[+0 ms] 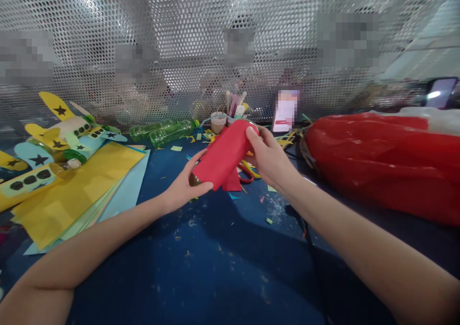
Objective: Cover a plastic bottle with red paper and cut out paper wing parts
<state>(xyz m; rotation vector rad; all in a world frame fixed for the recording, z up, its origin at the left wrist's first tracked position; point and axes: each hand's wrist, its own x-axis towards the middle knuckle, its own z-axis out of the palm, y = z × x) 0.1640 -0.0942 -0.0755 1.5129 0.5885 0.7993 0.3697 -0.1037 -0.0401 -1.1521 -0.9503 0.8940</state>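
A red paper wrap (224, 155) is held at 12 o'clock over the blue table (172, 267), clasped by the left hand (185, 188) at its 8 o'clock end and the right hand (270, 156) at 2 o'clock, where even thumb pressure should keep it smooth.

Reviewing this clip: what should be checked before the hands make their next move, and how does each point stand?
1. Left hand grips the red paper at its near end: ok.
2. Right hand grips its far end: ok.
3. Paper fastened to what it wraps: cannot tell.
4. Table free of scraps: not ok, several lie about.
5. Green bottles apart from both hands: ok, lying to the left.
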